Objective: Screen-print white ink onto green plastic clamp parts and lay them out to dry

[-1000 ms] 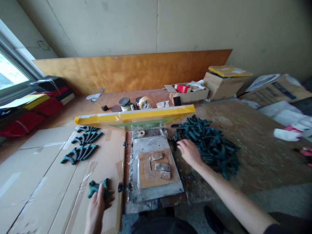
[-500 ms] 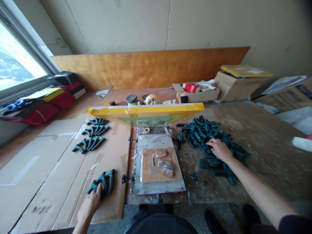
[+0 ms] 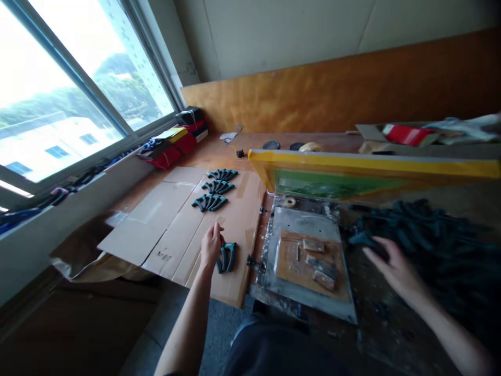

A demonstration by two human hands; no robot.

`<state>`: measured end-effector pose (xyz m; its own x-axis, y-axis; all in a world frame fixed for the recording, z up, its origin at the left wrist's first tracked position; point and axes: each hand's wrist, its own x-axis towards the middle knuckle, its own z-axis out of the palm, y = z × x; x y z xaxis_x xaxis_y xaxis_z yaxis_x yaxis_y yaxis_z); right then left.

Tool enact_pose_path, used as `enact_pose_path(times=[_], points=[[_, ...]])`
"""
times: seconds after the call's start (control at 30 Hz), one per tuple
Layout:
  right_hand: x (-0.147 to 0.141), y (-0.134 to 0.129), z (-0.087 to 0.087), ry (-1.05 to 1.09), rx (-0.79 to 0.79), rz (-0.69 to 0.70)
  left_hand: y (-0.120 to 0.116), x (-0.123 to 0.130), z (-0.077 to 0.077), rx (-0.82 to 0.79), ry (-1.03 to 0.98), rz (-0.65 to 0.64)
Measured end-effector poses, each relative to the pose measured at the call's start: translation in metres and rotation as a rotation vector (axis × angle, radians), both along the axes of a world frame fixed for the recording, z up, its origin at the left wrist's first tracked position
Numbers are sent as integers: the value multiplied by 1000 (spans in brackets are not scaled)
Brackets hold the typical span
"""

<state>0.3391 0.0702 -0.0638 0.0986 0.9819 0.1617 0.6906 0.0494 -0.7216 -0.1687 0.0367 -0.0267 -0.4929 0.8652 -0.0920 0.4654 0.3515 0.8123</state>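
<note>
On the cardboard sheet (image 3: 183,230), my left hand (image 3: 212,245) is closed, fingers curled; what is in them, if anything, is hidden. Two dark green curved handles (image 3: 227,258) lie right beside it, partly behind the fingers. Farther up the sheet are three fanned rows of the same handles (image 3: 210,202). My right hand (image 3: 395,263), slightly blurred, grips one dark green curved handle (image 3: 368,241) near the left side of a large pile of handles (image 3: 434,235).
Between my hands lies a metal plate (image 3: 313,295) bearing a wooden board (image 3: 287,261) with small blocks. A yellow-edged screen frame (image 3: 371,163) stands tilted behind it. A tape roll (image 3: 290,201) sits at the plate's back. Black clamps (image 3: 250,260) line the plate's left side.
My view has turned left. My right hand has come away from the middle of the pile with a handle. My left hand has shifted to the upper left of the nearest handles.
</note>
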Motion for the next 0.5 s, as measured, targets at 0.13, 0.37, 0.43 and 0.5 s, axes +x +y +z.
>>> enact_pose_path(times=[0.13,0.37,0.43,0.5], points=[[-101,-9,16,-242,156,469,44,57,77,430,-423,-145],[-130,-15,5,-667,335,549,84,114,163,565,-647,-384],[-130,-16,4,-696,362,537,79,113,163,561,-643,-378],[-125,-16,4,-696,352,532,64,105,153,520,-631,-372]])
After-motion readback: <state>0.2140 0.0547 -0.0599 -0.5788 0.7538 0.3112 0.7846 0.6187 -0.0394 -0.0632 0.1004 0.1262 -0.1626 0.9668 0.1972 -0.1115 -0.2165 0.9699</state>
